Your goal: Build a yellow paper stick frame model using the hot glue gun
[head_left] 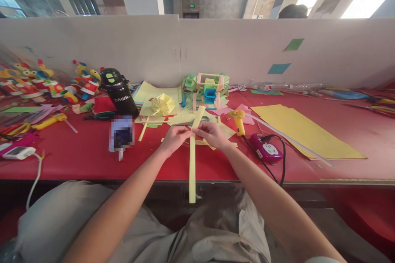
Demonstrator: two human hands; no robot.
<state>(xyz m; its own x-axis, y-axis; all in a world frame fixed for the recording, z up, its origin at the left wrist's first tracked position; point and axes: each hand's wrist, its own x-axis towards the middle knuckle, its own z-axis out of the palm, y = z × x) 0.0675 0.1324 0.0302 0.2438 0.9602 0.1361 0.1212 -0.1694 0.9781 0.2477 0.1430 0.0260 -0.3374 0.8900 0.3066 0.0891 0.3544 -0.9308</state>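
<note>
A long pale-yellow paper strip (pixel 192 168) hangs between my hands and reaches below the table's front edge. Its upper end tilts a little to the right, above my fingers. My left hand (pixel 175 139) pinches the strip from the left side. From the right, my right hand (pixel 211 133) pinches it at the same spot, the fingertips of both hands nearly touching. Just behind lie paper scraps and a folded yellow paper fan shape (pixel 163 104). Farther back stands a paper model (pixel 210 90) in green, pink and blue.
A yellow glue gun (pixel 237 121), a purple power socket (pixel 266 148) with a black cord and yellow sheets (pixel 305 131) lie to the right. On the left are a black bottle (pixel 119 92), a blurred-out device (pixel 121 134), another glue gun (pixel 51 121) and several colourful figures (pixel 54 84).
</note>
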